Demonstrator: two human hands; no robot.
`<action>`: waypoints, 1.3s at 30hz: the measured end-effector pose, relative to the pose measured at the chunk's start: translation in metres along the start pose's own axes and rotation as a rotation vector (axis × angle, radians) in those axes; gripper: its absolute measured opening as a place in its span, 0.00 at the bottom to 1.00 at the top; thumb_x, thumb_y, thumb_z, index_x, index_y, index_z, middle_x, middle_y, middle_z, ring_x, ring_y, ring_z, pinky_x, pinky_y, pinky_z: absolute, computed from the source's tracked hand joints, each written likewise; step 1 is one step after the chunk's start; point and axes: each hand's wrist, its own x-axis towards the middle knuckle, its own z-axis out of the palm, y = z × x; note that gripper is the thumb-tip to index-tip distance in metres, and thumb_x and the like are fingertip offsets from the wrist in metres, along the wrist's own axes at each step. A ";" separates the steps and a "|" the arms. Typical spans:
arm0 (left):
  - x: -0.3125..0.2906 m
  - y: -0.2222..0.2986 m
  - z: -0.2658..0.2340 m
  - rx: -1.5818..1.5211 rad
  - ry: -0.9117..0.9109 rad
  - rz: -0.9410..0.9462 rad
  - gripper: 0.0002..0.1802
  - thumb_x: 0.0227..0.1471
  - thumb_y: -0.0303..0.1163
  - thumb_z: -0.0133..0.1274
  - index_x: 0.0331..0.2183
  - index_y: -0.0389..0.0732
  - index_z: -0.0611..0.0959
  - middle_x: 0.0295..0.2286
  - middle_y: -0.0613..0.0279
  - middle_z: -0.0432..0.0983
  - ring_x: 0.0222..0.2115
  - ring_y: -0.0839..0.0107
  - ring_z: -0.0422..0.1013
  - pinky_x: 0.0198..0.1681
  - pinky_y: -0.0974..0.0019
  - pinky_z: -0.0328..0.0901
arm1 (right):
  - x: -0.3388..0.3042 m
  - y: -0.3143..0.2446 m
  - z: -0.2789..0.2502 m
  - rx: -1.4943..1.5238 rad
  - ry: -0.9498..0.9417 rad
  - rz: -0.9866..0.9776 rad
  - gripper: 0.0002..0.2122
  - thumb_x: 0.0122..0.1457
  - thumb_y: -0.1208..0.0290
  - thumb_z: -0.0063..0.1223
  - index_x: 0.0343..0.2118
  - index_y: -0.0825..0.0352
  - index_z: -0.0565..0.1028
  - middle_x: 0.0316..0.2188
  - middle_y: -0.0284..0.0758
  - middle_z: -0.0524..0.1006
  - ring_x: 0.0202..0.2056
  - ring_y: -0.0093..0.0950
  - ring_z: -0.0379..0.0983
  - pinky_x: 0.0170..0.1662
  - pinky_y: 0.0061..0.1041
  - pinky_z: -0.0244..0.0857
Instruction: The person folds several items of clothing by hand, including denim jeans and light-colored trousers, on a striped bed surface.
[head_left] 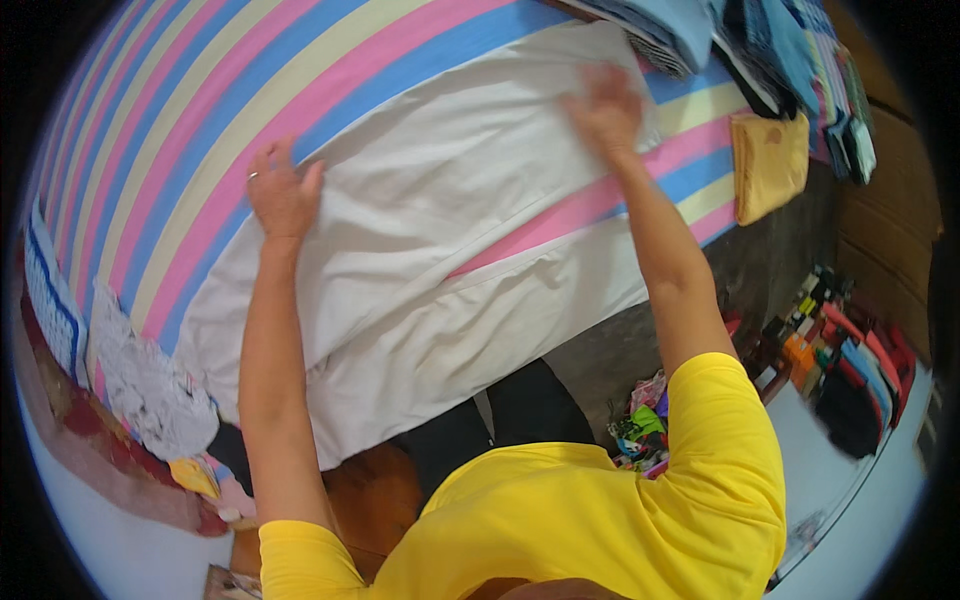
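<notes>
A large white garment [430, 230] lies spread across a bed with a pink, blue and yellow striped sheet [180, 120]. My left hand [283, 193] presses flat on the cloth's left edge, fingers spread, a ring on one finger. At the cloth's far right end, my right hand [603, 108] rests on top of it, fingers apart and slightly blurred. The lower part of the garment hangs over the bed's near edge.
Folded clothes [790, 60] are stacked at the far right of the bed, with a folded yellow piece [768, 165] beside them. A crumpled white patterned cloth [150, 385] lies at the left. Colourful items [840, 360] clutter the floor on the right.
</notes>
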 end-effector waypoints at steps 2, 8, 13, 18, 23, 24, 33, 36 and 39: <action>-0.033 0.024 -0.006 -0.127 -0.099 0.060 0.19 0.36 0.38 0.57 0.34 0.42 0.75 0.31 0.58 0.71 0.35 0.58 0.66 0.37 0.59 0.60 | 0.000 0.048 0.003 -0.035 -0.041 0.457 0.29 0.52 0.45 0.37 0.53 0.58 0.59 0.54 0.43 0.57 0.54 0.43 0.51 0.52 0.48 0.45; -0.157 0.086 -0.051 -0.269 -0.557 -0.001 0.19 0.36 0.36 0.57 0.35 0.43 0.74 0.31 0.60 0.68 0.34 0.63 0.65 0.37 0.60 0.59 | -0.001 -0.020 -0.021 0.065 -0.034 -0.142 0.26 0.50 0.51 0.45 0.53 0.52 0.61 0.55 0.38 0.56 0.57 0.39 0.47 0.53 0.47 0.45; -0.176 0.087 -0.051 -0.340 -0.418 -0.114 0.23 0.36 0.36 0.57 0.40 0.46 0.74 0.33 0.61 0.66 0.35 0.64 0.64 0.40 0.59 0.58 | 0.035 -0.062 0.006 -0.055 -0.215 -0.339 0.24 0.53 0.50 0.40 0.53 0.50 0.60 0.57 0.36 0.54 0.59 0.36 0.45 0.55 0.47 0.41; -0.183 0.047 -0.059 -0.411 -0.264 -0.184 0.22 0.38 0.36 0.55 0.40 0.47 0.74 0.37 0.61 0.67 0.40 0.60 0.64 0.44 0.58 0.57 | 0.065 -0.075 -0.002 0.079 -0.033 0.079 0.26 0.52 0.49 0.40 0.53 0.54 0.61 0.54 0.41 0.57 0.57 0.38 0.47 0.54 0.45 0.43; -0.175 -0.045 -0.052 0.088 -0.259 -0.315 0.26 0.43 0.46 0.49 0.47 0.52 0.70 0.50 0.63 0.58 0.53 0.59 0.51 0.51 0.49 0.49 | 0.034 -0.148 -0.011 0.221 -0.148 -0.526 0.25 0.49 0.51 0.48 0.51 0.50 0.63 0.55 0.36 0.57 0.57 0.38 0.49 0.54 0.48 0.42; -0.181 -0.079 -0.055 0.176 -0.424 -0.325 0.28 0.45 0.49 0.46 0.50 0.55 0.67 0.52 0.64 0.55 0.55 0.60 0.48 0.52 0.47 0.46 | 0.029 -0.155 -0.014 0.045 -0.326 -0.650 0.25 0.49 0.49 0.47 0.52 0.47 0.63 0.56 0.34 0.55 0.58 0.37 0.47 0.55 0.50 0.40; -0.209 -0.144 -0.079 0.355 -0.272 -0.622 0.30 0.47 0.52 0.45 0.52 0.60 0.62 0.54 0.62 0.51 0.54 0.57 0.48 0.52 0.47 0.46 | 0.021 -0.154 -0.024 0.183 -0.013 -0.372 0.26 0.50 0.53 0.49 0.53 0.53 0.61 0.56 0.40 0.54 0.57 0.40 0.48 0.53 0.45 0.43; -0.240 -0.087 -0.109 0.035 0.023 -0.284 0.25 0.40 0.38 0.55 0.44 0.49 0.72 0.44 0.58 0.63 0.46 0.58 0.59 0.46 0.56 0.55 | -0.029 -0.161 -0.062 0.251 -0.032 -0.385 0.24 0.49 0.58 0.51 0.50 0.60 0.64 0.54 0.42 0.57 0.55 0.41 0.51 0.52 0.40 0.47; -0.299 -0.018 -0.136 -0.138 -0.290 -0.141 0.19 0.37 0.32 0.57 0.37 0.46 0.77 0.38 0.59 0.68 0.38 0.61 0.64 0.42 0.59 0.58 | -0.108 -0.088 -0.071 0.249 -0.026 0.200 0.23 0.51 0.61 0.49 0.50 0.65 0.63 0.52 0.43 0.58 0.54 0.42 0.51 0.53 0.39 0.46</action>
